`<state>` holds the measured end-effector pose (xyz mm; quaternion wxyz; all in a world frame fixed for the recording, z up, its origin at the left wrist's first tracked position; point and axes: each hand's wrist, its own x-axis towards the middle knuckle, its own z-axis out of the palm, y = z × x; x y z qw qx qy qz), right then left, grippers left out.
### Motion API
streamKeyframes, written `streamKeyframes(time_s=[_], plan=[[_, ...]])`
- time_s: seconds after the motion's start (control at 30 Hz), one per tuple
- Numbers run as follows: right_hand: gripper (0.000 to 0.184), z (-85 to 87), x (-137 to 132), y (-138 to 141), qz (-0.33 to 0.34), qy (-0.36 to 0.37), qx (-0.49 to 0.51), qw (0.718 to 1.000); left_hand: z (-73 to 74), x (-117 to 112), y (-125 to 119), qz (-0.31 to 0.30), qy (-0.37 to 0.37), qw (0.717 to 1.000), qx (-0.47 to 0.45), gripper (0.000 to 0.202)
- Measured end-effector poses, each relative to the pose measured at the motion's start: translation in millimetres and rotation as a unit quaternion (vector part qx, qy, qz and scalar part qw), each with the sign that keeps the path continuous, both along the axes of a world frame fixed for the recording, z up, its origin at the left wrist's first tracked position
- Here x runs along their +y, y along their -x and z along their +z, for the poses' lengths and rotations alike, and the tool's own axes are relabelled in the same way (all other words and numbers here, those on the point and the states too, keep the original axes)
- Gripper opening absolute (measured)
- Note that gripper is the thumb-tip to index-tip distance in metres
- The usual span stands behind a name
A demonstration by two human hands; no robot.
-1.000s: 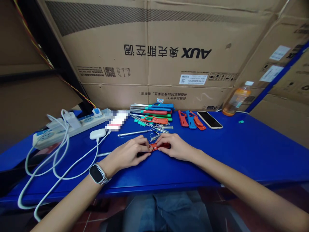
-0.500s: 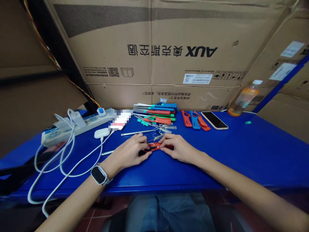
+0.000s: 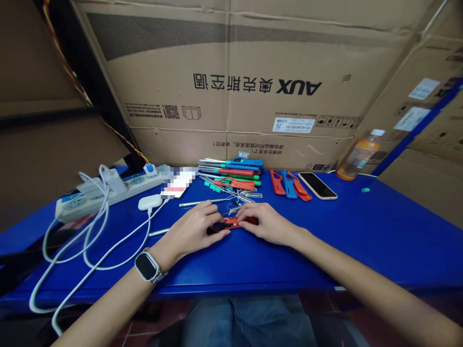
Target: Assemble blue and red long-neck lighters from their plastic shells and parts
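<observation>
Low over the table, an orange lighter casing (image 3: 230, 221) lies between my hands, with a white wire and a dark part inside it. My left hand (image 3: 197, 225), with a watch on the wrist, is closed at the casing's left end beside a black piece (image 3: 216, 227) I cannot identify. The fingers of my right hand (image 3: 265, 222) pinch the right end and hide part of it. Just beyond my fingertips are small clear lighter tanks (image 3: 255, 195) with thin wires. One metal tube (image 3: 202, 203) lies past my left hand, and another (image 3: 159, 232) beside that wrist.
Assembled long-neck lighters (image 3: 235, 169) are piled at the back. Red, blue and orange casings (image 3: 289, 184) lie beside a phone (image 3: 318, 185) and a bottle (image 3: 360, 156). White cables (image 3: 104, 231) and a power strip (image 3: 119, 188) occupy the left. A cardboard wall (image 3: 224, 58) stands behind.
The view has shifted slightly. My hands stay at the orange casing with nearly the same hold; the black piece by my left fingers shows more clearly now.
</observation>
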<state>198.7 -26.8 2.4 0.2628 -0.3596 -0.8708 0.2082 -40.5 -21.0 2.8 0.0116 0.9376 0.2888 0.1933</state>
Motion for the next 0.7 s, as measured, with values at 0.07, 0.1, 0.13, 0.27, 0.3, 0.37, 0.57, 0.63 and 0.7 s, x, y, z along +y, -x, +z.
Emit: streamKeyframes(time_s=[0.07,0.1,0.13,0.27,0.3,0.37,0.57,0.63,0.7], plan=[[0.014,7.5,8.0,-0.4,-0.012,-0.023,-0.011,1.000,-0.7,-0.7,-1.5,-0.012,0.007,1.000,-0.002,0.028],[0.014,10.1,13.2,-0.1,-0.022,-0.040,-0.021,0.999,-1.3,-1.0,-2.3,-0.015,0.012,1.000,0.001,0.028],[0.014,11.8,19.0,0.6,-0.027,-0.056,-0.036,0.997,-2.1,-1.2,-3.1,-0.017,0.016,1.000,0.006,0.028],[0.018,12.2,39.3,5.4,-0.001,-0.079,-0.162,0.984,-5.7,-0.8,-5.4,-0.014,0.026,0.999,0.013,0.027],[0.016,12.1,41.8,6.4,0.002,-0.082,-0.185,0.979,-6.5,-0.7,-5.6,-0.015,0.025,0.999,0.012,0.026],[0.010,12.7,42.5,7.1,0.001,-0.094,-0.195,0.976,-7.8,-0.9,-5.9,-0.014,0.021,1.000,0.009,0.026],[0.002,11.4,19.5,-0.6,-0.015,-0.124,-0.107,0.986,-3.9,-3.5,-4.8,-0.007,0.016,1.000,-0.025,0.022],[0.004,6.9,10.8,-3.5,-0.018,-0.123,-0.087,0.988,1.1,-2.0,-4.3,0.014,0.011,0.998,-0.066,0.021],[0.005,1.7,5.0,-5.5,-0.020,-0.120,-0.064,0.990,7.5,2.0,-5.2,0.035,0.016,0.995,-0.096,0.019]])
